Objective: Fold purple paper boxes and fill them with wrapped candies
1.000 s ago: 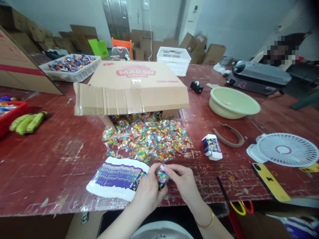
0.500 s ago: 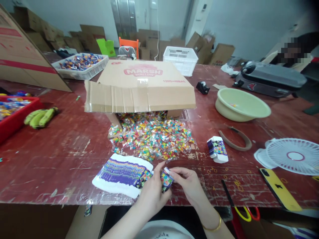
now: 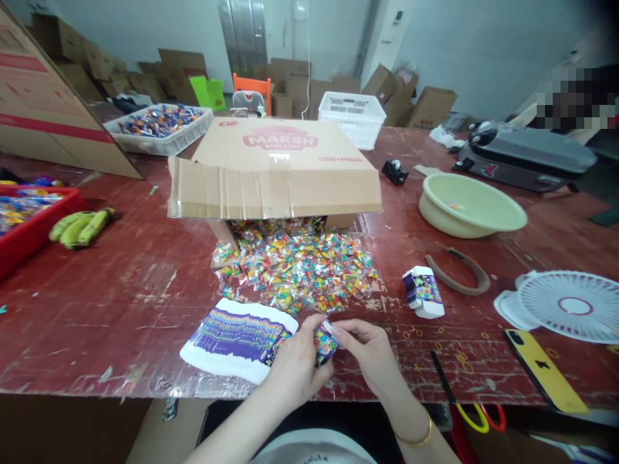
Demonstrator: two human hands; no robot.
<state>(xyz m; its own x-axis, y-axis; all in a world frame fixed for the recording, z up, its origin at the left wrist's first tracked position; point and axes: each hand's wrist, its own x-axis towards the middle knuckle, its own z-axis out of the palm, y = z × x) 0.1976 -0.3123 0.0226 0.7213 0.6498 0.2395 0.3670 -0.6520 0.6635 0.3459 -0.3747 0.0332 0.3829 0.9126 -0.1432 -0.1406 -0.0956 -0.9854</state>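
Near the table's front edge, my left hand (image 3: 300,359) is closed around a small purple printed candy box (image 3: 326,343). The thumb and fingers of my right hand (image 3: 363,345) pinch the white flap at its upper end. Left of my hands lies a fanned row of flat purple-and-white box blanks (image 3: 232,338), partly behind my left hand. Beyond it, clear packets of coloured candy (image 3: 294,267) spill from a cardboard carton (image 3: 275,187) lying on its side. A folded-up candy box (image 3: 423,291) with open white flaps lies on the right.
On the right are a brown headband (image 3: 459,274), a pale green basin (image 3: 471,203), a white fan grille (image 3: 573,304), a yellow phone (image 3: 546,370) and scissors (image 3: 464,406) over the edge. Bananas (image 3: 82,227) and a red crate (image 3: 39,235) stand left. A person (image 3: 575,103) is at far right.
The candy box has turned slightly in my hands, and my right fingers have shifted a little along its upper flap. The whole view has moved slightly; the things on the table lie as before.
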